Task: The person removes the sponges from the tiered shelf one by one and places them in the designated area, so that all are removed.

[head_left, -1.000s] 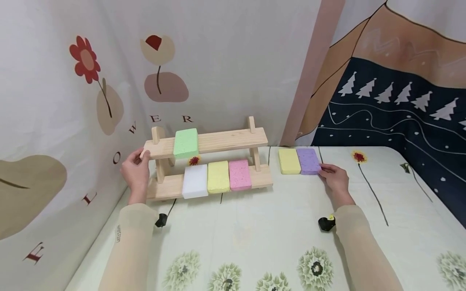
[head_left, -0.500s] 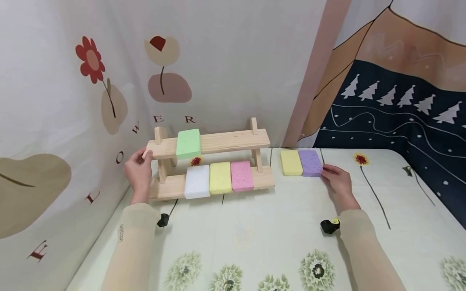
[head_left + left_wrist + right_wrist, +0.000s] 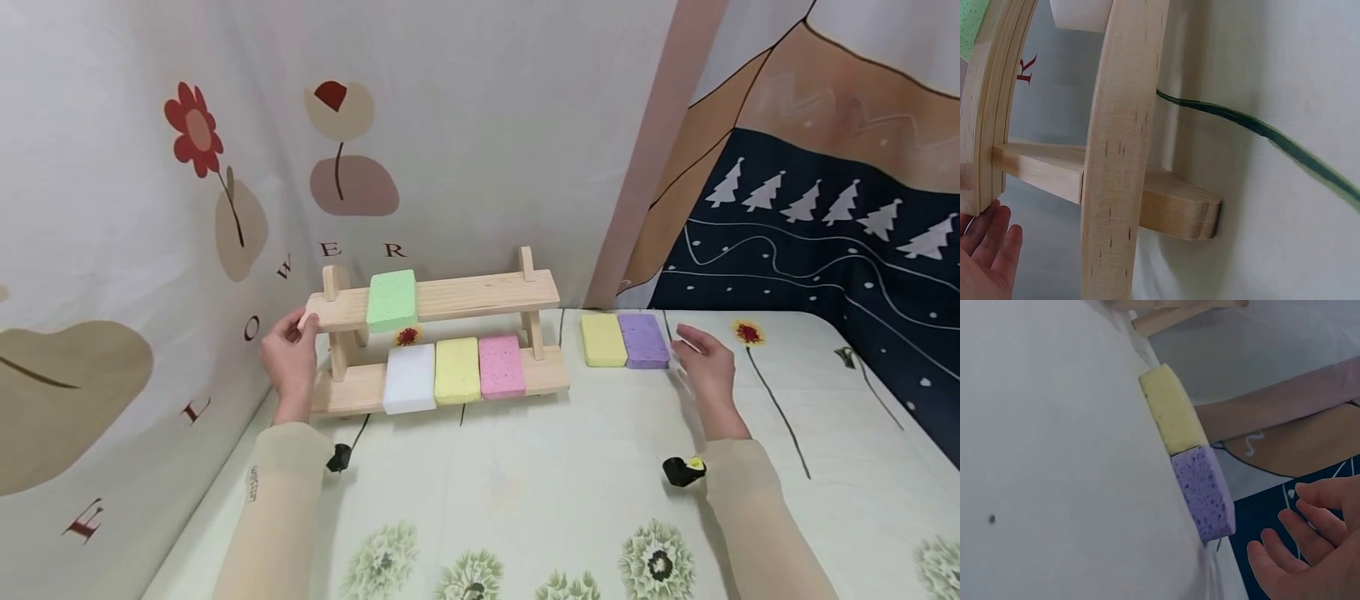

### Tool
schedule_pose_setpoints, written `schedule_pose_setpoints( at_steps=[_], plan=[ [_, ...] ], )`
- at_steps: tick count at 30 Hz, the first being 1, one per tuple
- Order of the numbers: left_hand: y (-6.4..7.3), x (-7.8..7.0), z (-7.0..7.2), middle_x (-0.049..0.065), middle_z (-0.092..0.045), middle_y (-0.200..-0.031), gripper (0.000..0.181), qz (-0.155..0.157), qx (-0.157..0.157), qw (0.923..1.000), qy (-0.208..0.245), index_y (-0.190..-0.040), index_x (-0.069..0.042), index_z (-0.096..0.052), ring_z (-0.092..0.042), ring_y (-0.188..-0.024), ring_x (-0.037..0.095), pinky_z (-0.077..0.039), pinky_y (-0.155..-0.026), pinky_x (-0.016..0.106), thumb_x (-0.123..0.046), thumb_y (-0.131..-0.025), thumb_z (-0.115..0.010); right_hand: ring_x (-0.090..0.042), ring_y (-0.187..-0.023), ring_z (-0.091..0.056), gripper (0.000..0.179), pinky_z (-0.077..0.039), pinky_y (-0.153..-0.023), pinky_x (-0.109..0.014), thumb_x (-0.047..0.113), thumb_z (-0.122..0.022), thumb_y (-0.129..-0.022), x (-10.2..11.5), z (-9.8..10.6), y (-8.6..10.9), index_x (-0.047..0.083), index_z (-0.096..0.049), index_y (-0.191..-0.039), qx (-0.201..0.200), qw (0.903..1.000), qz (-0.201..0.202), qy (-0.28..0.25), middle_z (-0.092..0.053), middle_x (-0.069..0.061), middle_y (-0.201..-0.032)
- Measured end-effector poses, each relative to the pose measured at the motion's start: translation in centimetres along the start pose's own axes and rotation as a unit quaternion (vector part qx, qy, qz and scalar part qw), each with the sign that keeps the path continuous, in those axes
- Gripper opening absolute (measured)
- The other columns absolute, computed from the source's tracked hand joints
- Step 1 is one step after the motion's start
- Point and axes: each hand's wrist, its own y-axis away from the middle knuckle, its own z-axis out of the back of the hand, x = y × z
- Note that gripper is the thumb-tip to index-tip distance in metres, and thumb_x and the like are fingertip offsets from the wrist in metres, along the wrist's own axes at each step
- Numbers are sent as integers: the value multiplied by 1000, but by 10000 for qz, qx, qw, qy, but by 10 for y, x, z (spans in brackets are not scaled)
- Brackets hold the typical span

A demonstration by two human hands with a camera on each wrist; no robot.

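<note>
My left hand (image 3: 292, 358) grips the left end of the upper board of a two-tier wooden shelf (image 3: 487, 293), thumb on the front. On that board sits a green sponge (image 3: 392, 300). The lower board carries a white sponge (image 3: 410, 379), a yellow sponge (image 3: 457, 372) and a pink sponge (image 3: 502, 367), side by side. Right of the shelf, a second yellow sponge (image 3: 1172, 409) and a purple sponge (image 3: 1204, 494) lie touching on the table. Just right of the purple sponge, my right hand (image 3: 707, 371) is held apart from it, fingers loosely bent with nothing in them.
A pale cloth with printed flowers covers the table (image 3: 517, 483). Patterned fabric walls (image 3: 480, 125) stand close behind the shelf and along the left side. A dark printed fabric panel (image 3: 825, 242) rises behind the right of the table.
The right hand has let go of the purple sponge's right edge and drawn slightly away, its fingers spreading. The left hand keeps its hold on the shelf. The view has shifted slightly.
</note>
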Motion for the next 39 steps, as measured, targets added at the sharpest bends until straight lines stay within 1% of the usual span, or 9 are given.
schedule_pose_setpoints(
  at_steps=[2, 5, 12, 15, 20, 27, 30, 34, 39],
  plan=[
    [0, 0, 0, 10, -66, -135, 45, 10, 4, 10000, -35, -133, -12, -65, -64, -122, 22, -52, -103, 31, -40, -97, -61, 4, -111, -58, 46, -50, -98, -13, 19, -58, -100, 3, 0, 3, 16, -52, -146, -44, 9999, 80, -62, -51, -4, -151],
    [-1, 2, 0, 10, -66, -135, 46, 11, 7, 10000, -70, -133, -12, -65, -64, -122, 21, -52, -103, 32, -40, -97, -61, 6, -108, -58, 46, -50, -89, -8, 18, -60, -99, 8, -1, 8, 15, -53, -145, -35, 9996, 248, -146, -52, -5, -151],
    [-1, 3, 0, 10, -67, -133, 44, -48, -30, 10000, -75, -132, -13, -65, -64, -121, 22, -52, -103, 31, -39, -97, -62, -4, -115, -57, 47, -50, -89, -7, 22, -58, -101, 25, -6, 29, 15, -51, -146, 191, 9976, 654, -155, -50, -8, -152],
    [-1, 3, 0, 10, -66, -134, 44, -69, -16, 9999, -76, -133, -12, -65, -64, -122, 22, -52, -104, 32, -38, -97, -62, -3, -114, -56, 46, -50, -87, -6, 23, -58, -101, 32, -11, 37, 14, -52, -145, 297, 9954, 891, -186, -52, -8, -149],
    [-1, 4, 0, 10, -66, -134, 44, -103, -23, 9999, -95, -133, -12, -65, -64, -122, 22, -52, -104, 31, -38, -98, -61, -3, -113, -55, 46, -49, -90, -7, 23, -58, -101, 42, -21, 47, 12, -52, -145, 541, 9908, 1226, -207, -54, -9, -146],
    [-1, 3, 1, 10, -67, -132, 44, -89, -79, 9999, -81, -132, -11, -66, -65, -120, 22, -53, -102, 30, -38, -97, -62, -2, -107, -57, 45, -51, -85, -7, 18, -59, -100, 58, -45, 57, 9, -51, -144, 953, 9844, 1435, -359, -54, -12, -146],
    [-1, 4, 1, 10, -67, -133, 44, -47, -63, 9999, -93, -132, -12, -65, -64, -121, 22, -52, -103, 30, -39, -97, -61, -7, -110, -59, 46, -52, -85, -8, 17, -61, -99, 64, -58, 60, 9, -51, -144, 1123, 9815, 1499, -385, -55, -13, -145],
    [-1, 3, 0, 10, -66, -135, 45, -34, -42, 9999, -84, -133, -12, -65, -64, -122, 22, -51, -105, 32, -39, -97, -61, -21, -119, -61, 45, -53, -89, -12, 17, -62, -99, 71, -75, 64, 9, -53, -143, 1316, 9779, 1573, -397, -56, -14, -143],
    [-2, 2, -2, 10, -67, -133, 43, -2, -62, 10000, -58, -132, -12, -65, -64, -121, 22, -52, -104, 32, -38, -97, -61, -30, -123, -61, 44, -56, -95, -22, 14, -64, -97, 77, -95, 70, 6, -55, -140, 1494, 9732, 1677, -502, -58, -15, -140]
  ],
)
